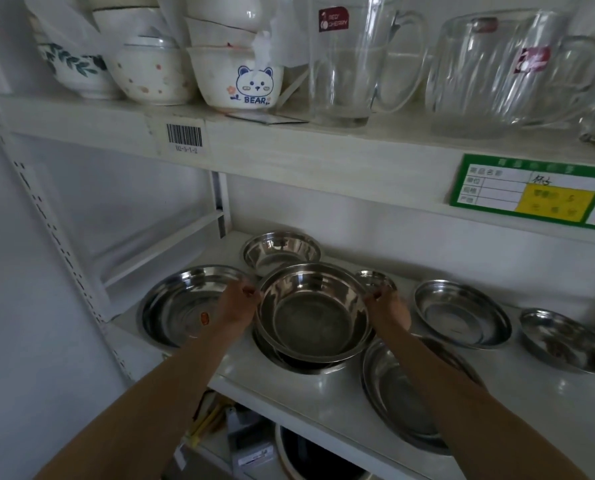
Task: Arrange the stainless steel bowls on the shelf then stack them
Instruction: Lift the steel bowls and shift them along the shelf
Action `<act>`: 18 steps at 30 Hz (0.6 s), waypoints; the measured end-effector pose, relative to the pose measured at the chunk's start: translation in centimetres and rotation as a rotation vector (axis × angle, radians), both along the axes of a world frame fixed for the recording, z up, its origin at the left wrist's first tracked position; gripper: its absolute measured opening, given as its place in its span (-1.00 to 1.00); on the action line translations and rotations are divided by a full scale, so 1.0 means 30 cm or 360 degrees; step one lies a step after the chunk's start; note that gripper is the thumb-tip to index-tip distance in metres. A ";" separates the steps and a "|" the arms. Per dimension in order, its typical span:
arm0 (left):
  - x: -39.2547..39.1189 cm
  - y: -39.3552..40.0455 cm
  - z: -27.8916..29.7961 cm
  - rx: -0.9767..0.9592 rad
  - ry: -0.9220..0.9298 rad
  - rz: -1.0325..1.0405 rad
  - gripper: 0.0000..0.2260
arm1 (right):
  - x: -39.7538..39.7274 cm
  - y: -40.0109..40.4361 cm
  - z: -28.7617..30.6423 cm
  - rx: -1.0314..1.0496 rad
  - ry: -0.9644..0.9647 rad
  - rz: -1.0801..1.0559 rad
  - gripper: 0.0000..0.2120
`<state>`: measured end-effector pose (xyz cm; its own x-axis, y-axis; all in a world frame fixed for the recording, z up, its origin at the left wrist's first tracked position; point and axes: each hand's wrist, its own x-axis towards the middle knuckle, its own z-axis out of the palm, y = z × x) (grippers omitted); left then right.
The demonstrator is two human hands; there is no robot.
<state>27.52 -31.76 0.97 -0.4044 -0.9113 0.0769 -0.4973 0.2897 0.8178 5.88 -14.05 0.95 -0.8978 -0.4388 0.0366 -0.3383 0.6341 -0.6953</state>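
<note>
Head view: both hands on one steel bowl.
Left hand and right hand pinch opposite rims, bowl tilted over another bowl.

On the upper shelf, ceramic bowls stand stacked at left (one bears a blue bear face and the word BEAR), with glass mugs at right. A barcode label and a green price tag sit on its front edge.
</note>
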 end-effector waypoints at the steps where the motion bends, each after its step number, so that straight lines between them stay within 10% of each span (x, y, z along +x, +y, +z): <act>1: 0.002 0.000 -0.009 -0.0010 -0.0015 0.0000 -0.92 | 0.000 -0.004 -0.007 0.0021 -0.0004 0.0006 -0.61; 18: -0.008 -0.013 -0.122 -0.0153 -0.0327 0.0018 -0.82 | -0.021 -0.043 -0.100 0.0334 0.0184 0.0114 -0.80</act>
<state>27.27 -32.14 -2.70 -0.4102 -0.9084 0.0807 -0.6544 0.3548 0.6677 5.27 -15.34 -2.06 -0.8593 -0.5100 0.0387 -0.4572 0.7320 -0.5051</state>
